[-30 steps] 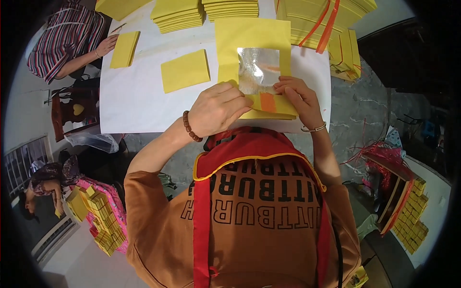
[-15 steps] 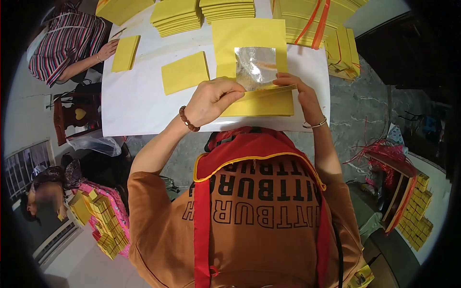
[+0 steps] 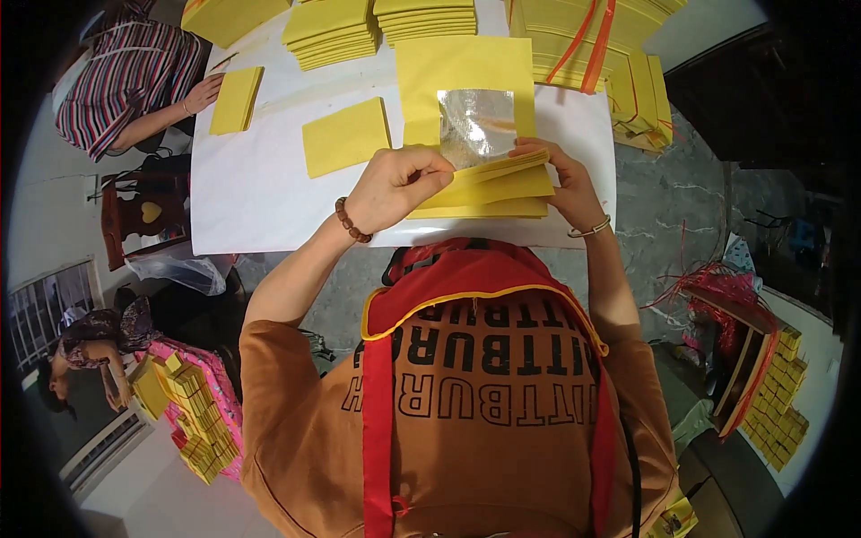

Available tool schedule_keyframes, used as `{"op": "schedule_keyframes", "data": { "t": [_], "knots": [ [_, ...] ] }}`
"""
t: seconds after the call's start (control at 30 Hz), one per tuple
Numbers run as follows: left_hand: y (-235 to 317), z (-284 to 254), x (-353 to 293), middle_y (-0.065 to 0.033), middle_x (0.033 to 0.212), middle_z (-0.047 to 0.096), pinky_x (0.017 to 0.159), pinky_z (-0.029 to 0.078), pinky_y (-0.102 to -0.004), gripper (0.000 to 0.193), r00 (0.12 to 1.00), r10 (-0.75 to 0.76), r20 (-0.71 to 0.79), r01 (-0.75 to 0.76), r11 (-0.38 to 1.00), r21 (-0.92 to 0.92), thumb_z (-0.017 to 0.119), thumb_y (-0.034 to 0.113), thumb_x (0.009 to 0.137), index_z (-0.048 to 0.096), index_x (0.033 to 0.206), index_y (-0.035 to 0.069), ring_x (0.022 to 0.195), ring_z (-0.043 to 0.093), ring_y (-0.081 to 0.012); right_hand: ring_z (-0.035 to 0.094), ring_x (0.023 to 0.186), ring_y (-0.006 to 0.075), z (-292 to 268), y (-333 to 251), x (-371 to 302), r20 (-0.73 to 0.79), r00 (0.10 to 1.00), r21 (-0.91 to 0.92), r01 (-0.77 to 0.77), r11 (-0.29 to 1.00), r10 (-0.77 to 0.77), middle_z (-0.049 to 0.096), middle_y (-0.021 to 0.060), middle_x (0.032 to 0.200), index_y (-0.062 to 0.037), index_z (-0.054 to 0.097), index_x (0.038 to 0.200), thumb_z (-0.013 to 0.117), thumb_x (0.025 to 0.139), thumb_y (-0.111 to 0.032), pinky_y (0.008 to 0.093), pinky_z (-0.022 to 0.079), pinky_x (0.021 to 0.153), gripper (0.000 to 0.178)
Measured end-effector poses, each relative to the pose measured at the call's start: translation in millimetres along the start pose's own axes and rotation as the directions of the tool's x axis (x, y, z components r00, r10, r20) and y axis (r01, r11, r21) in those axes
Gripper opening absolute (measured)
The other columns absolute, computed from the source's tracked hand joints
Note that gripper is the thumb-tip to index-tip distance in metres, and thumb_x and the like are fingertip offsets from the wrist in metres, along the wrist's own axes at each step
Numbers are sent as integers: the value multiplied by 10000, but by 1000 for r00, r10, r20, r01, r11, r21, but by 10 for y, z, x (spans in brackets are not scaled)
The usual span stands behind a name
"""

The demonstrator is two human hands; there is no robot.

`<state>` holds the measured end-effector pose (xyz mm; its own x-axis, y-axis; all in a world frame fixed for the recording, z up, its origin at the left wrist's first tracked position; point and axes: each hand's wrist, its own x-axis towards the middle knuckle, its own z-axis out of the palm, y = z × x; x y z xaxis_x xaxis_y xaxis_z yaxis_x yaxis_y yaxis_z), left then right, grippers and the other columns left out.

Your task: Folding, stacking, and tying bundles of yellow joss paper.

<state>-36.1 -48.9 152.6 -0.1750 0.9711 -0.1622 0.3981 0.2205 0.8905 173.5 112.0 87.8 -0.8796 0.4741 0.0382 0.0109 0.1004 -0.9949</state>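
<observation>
In front of me on the white table (image 3: 269, 202) lies a stack of yellow paper sheets (image 3: 475, 61) with a shiny silver square (image 3: 477, 121) on the top one. The near part of the stack is bent up, and its layers (image 3: 502, 186) fan apart toward the right. My left hand (image 3: 399, 186) pinches the raised edge at its left end, thumb against fingers. My right hand (image 3: 569, 184) grips the right end, its fingers behind the layers and the thumb partly hidden. A folded yellow packet (image 3: 345, 137) rests left of the stack.
Piles of folded yellow paper (image 3: 332, 36) stand at the table's far side. Larger yellow bundles with red straps (image 3: 592, 45) are at far right. At left, a co-worker's hand (image 3: 204, 92) touches a yellow packet (image 3: 236, 100). Another person (image 3: 94, 354) is beyond, near more bundles (image 3: 197, 403).
The right end of the bent layers has opened out toward me, showing more yellow surface. My right hand has shifted slightly nearer; my left hand stays almost still.
</observation>
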Motion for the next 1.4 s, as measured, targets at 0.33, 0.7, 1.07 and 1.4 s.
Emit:
{"op": "schedule_keyframes", "data": {
  "t": [0.33,0.7,1.07,1.4],
  "knots": [
    [84,86,-50,-89,992,569,621,417,-261,192,898,441,7,-424,860,285,588,79,813,613,1000,39,727,526,-159,447,1162,197,24,31,15,-52,998,33,-33,999,35,560,63,1141,-21,596,1041,574,812,-79,317,340,979,237],
    [48,75,-30,-54,1081,544,731,408,-318,405,793,558,246,-573,544,613,658,299,694,601,1059,131,882,480,-226,516,1031,123,58,28,20,-126,989,95,-68,993,80,573,54,1131,-13,598,1047,601,834,-129,256,397,895,243],
    [41,-16,60,-71,1007,573,759,424,-338,382,770,571,284,-634,640,434,683,263,686,608,1019,91,847,500,-248,498,1058,125,22,-5,21,-80,990,104,-111,988,120,534,54,1194,-2,579,1089,551,862,-128,268,392,909,261],
    [31,14,59,-110,932,592,711,473,-352,118,778,614,134,-601,663,446,588,81,785,594,897,43,799,569,-269,481,1123,187,-37,17,40,-35,998,117,65,991,-61,551,88,1158,-13,559,1061,562,810,-45,297,347,968,253]
  ]
}}
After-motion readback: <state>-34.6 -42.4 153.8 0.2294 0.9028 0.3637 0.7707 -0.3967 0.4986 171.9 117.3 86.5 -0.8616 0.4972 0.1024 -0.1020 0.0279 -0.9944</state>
